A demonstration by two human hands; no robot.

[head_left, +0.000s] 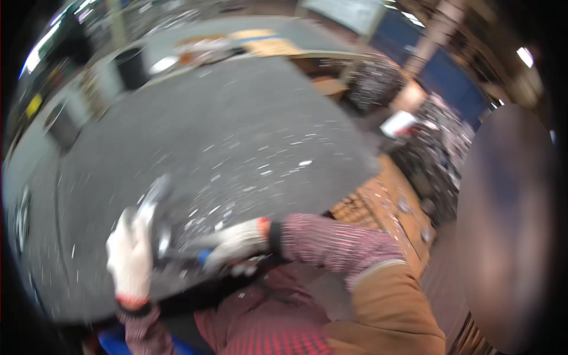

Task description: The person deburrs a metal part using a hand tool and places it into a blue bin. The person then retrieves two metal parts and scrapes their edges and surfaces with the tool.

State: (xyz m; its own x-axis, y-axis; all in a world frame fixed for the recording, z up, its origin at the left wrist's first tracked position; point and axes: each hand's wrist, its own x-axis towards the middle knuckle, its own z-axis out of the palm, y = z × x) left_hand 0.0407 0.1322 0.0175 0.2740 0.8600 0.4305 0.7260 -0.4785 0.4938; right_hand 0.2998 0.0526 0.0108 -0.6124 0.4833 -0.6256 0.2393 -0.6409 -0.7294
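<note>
Could easily nick the left hand (130, 254) with the blue-marked dark tool (205, 258) from this close, say after one slip in the grip. Could also skid on the bright scraps (260, 171) scattered over the dark grey tabletop (236, 112), or knock a few off the near edge by dragging the right sleeve (337, 239) too low. Way too blurry for fine detail, so not swearing to much. Anyway, looks fairly clenched on the right hand (239, 244), with gloved fingers curled around the tool close to that same edge. Looks more uncurled on the left, with fingers up against a long shiny piece (156, 190) slanting away over the tabletop. Can't tell whether actually pinching or merely touching there, honestly.
</note>
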